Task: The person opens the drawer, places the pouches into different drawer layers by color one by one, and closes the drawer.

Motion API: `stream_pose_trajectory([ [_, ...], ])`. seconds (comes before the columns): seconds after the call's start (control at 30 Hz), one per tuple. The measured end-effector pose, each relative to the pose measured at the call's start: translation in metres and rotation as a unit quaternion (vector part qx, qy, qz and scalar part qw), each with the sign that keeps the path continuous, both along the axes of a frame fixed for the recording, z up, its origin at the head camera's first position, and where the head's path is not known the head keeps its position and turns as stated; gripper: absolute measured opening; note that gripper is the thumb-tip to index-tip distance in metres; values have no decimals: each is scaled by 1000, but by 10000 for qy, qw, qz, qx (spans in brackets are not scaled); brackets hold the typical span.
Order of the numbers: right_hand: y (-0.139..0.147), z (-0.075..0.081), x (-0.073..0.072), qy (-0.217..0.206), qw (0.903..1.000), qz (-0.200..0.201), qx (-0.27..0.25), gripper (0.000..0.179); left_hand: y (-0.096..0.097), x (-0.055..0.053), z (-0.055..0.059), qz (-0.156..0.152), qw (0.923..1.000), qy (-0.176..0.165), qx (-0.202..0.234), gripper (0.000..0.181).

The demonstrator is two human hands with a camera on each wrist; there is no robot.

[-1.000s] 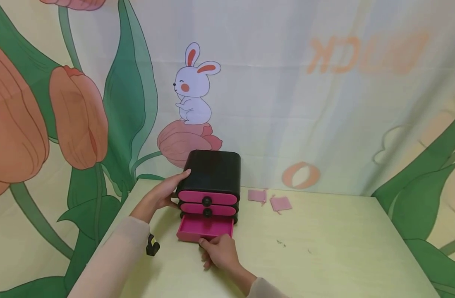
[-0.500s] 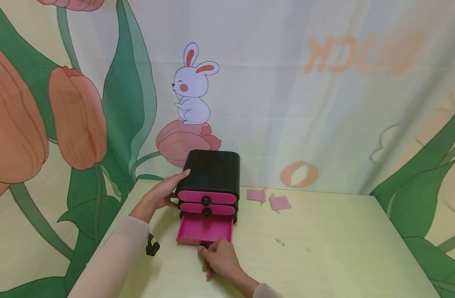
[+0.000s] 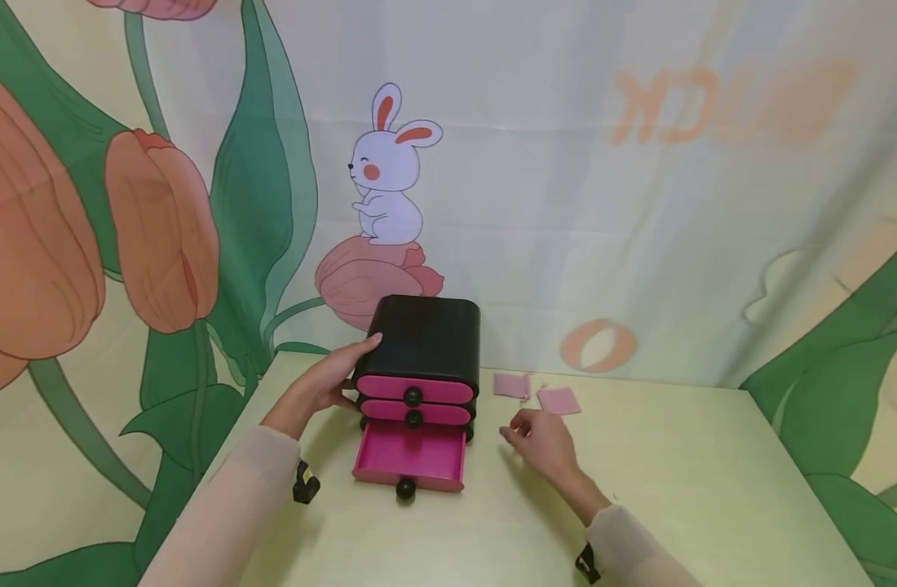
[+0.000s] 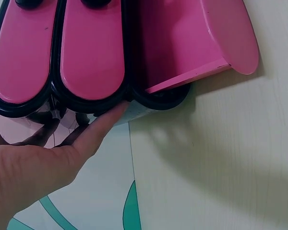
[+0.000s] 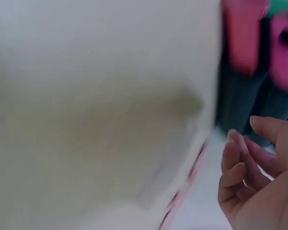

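A small black chest of drawers (image 3: 426, 336) with pink fronts and round black knobs stands on the table. Its bottom drawer (image 3: 410, 453) is pulled out, its pink floor bare. My left hand (image 3: 320, 379) rests spread against the chest's left side, one fingertip at the top edge. In the left wrist view, the thumb of that left hand (image 4: 48, 167) reaches along the side below the drawer fronts. To the right of the chest, my right hand (image 3: 544, 444) is in the air, fingers loosely bent and holding nothing. Two small pink drawstring pouches, one nearer the chest (image 3: 511, 385) and one further right (image 3: 560, 400), lie just beyond it.
Behind the table hangs a curtain (image 3: 522, 204) printed with a rabbit and tulips. Each wrist carries a black device, one by the left sleeve (image 3: 306, 483) and one by the right sleeve (image 3: 587, 564). The pale table (image 3: 713, 473) extends to the right.
The bottom drawer has come out further. My right hand has let go of its knob and moved right and away from me, towards the pouches. My left hand stays at the chest.
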State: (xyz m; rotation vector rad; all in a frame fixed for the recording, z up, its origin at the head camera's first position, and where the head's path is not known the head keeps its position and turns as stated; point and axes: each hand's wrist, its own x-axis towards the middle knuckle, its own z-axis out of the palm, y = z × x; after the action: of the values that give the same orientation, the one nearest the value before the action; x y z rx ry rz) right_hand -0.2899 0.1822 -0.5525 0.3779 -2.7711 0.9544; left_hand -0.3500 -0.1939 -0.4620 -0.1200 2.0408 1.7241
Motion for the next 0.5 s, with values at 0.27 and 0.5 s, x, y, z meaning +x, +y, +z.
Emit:
stream_pose_trajectory([
  [0.27,54,-16,-42,-112,9944,-809,663,20,0,0,0,-18,10000,79,-56,90],
  [0.5,59,-26,-55,-190,9926,-954,721,17,-2,1,0,1,9999,118,-52,90],
])
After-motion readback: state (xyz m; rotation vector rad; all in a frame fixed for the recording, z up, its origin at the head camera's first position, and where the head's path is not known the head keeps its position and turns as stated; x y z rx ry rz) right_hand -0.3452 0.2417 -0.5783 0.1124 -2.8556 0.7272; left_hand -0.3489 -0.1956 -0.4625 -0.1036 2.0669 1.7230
